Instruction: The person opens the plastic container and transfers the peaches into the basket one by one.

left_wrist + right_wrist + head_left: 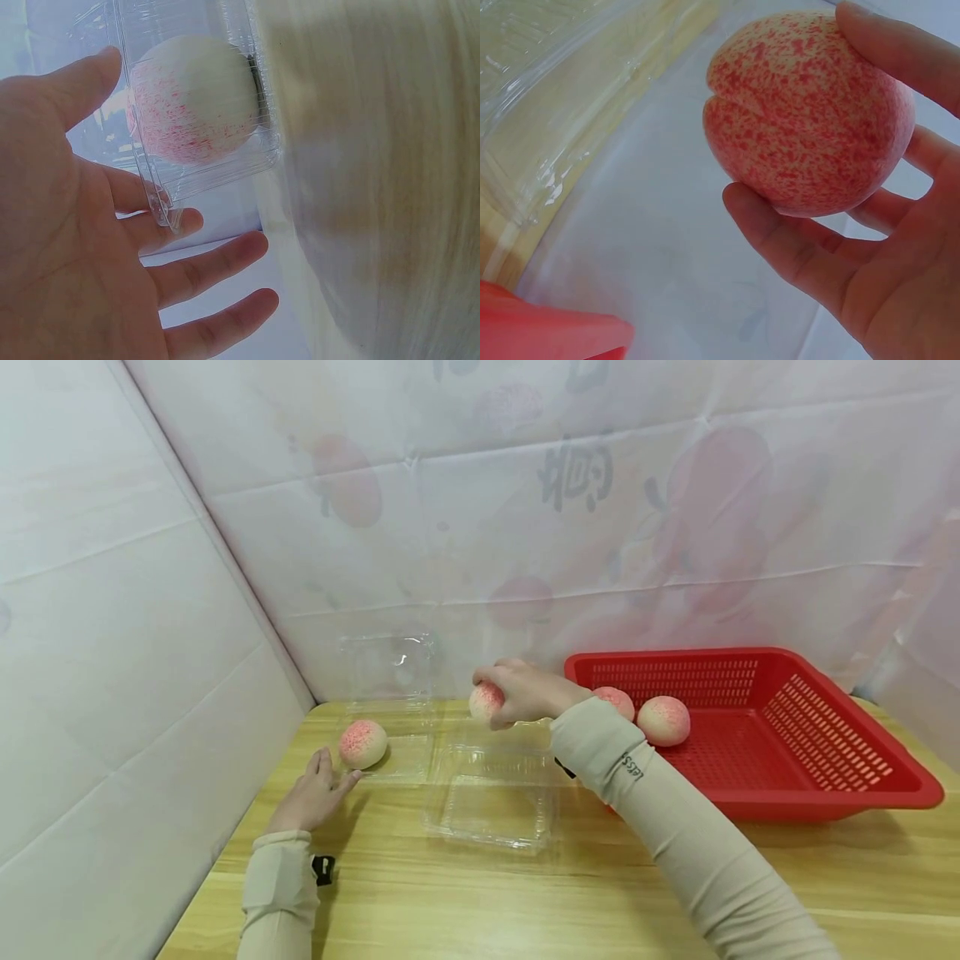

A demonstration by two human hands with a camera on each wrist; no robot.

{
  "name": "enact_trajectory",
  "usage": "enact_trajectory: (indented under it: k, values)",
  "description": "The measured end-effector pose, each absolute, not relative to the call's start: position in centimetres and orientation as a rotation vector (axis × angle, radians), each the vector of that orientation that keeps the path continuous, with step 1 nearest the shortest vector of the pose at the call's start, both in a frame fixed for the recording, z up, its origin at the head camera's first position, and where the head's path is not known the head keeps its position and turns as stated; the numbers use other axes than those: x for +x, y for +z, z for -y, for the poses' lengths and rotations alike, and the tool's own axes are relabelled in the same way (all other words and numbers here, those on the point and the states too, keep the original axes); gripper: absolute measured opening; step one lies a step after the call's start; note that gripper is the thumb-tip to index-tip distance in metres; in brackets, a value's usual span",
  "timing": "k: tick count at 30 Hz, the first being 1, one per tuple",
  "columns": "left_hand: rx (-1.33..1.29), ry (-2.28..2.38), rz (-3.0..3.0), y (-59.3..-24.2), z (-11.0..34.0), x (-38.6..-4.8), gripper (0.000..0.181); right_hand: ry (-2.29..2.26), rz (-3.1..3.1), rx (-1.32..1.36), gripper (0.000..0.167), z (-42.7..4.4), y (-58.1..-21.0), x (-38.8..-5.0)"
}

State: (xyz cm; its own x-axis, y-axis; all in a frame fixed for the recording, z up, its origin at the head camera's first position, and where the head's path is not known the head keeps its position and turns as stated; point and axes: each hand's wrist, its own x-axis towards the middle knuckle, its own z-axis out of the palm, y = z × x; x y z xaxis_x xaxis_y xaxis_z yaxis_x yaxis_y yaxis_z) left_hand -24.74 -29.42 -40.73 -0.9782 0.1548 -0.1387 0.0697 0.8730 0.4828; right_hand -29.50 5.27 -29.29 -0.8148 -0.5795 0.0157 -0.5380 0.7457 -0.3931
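Observation:
My right hand (525,689) holds a pink-speckled peach (486,702) above the clear plastic boxes. In the right wrist view, thumb and fingers curve round this peach (810,112), whose crease faces left. A second peach (363,744) sits in the left clear clamshell box (411,760), whose lid stands raised against the backdrop. At that box's near left edge is my left hand (309,797), its fingers spread and loosely extended. The left wrist view shows its thumb and fingers about the corner of the box (217,176), beside the peach (195,97).
Another clear clamshell box (495,810) lies unfolded in the middle of the wooden table (420,902). To the right stands a red slotted basket (817,802) with two peaches (664,721) at its left end. White printed cloth (465,552) closes off the back and left.

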Motion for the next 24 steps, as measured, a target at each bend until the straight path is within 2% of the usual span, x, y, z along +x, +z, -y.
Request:
enact_trajectory:
  k: [24]
  values:
    - [0.174,0.747,-2.873,-40.8,29.6,-24.5,0.084,-0.616,-2.815,-0.877,0.052,-7.7,-28.7,-29.8]
